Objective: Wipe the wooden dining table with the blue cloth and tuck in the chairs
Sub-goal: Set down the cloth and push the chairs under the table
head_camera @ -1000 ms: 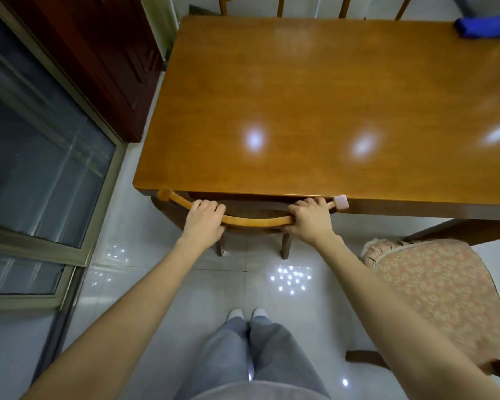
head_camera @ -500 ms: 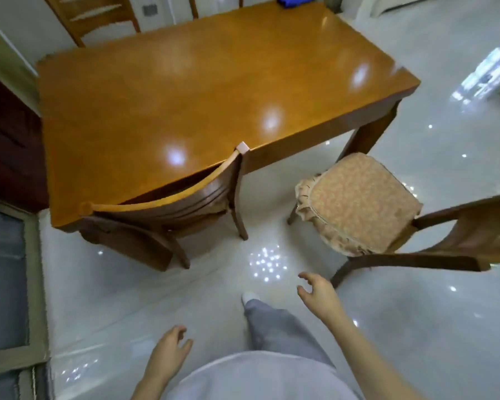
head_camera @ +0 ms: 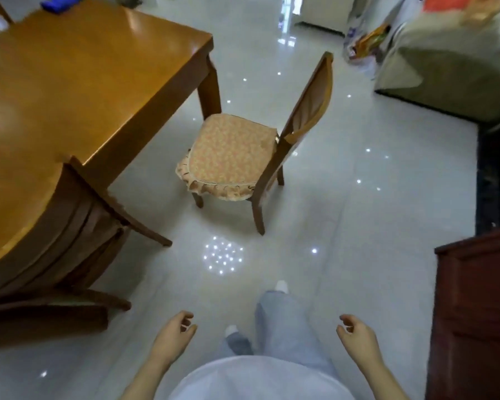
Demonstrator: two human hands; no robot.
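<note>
The wooden dining table (head_camera: 78, 79) fills the upper left. The blue cloth (head_camera: 59, 2) lies at its far edge, partly cut off by the frame. One wooden chair (head_camera: 70, 232) stands pushed under the table's near side. A second chair (head_camera: 243, 151) with a patterned orange cushion stands out on the floor by the table's corner leg, its back toward the right. My left hand (head_camera: 173, 336) and my right hand (head_camera: 357, 339) hang low in front of me, fingers loosely curled, holding nothing, well short of that chair.
A dark red cabinet (head_camera: 474, 313) stands close on my right. A covered sofa (head_camera: 451, 64) and bags (head_camera: 367, 44) sit at the far right. Glossy white floor tiles (head_camera: 315, 220) lie between me and the cushioned chair. My legs (head_camera: 277, 319) are below.
Both hands let go of the first chair's backrest and dropped to my sides. My view swung right, bringing the cushioned chair to the middle.
</note>
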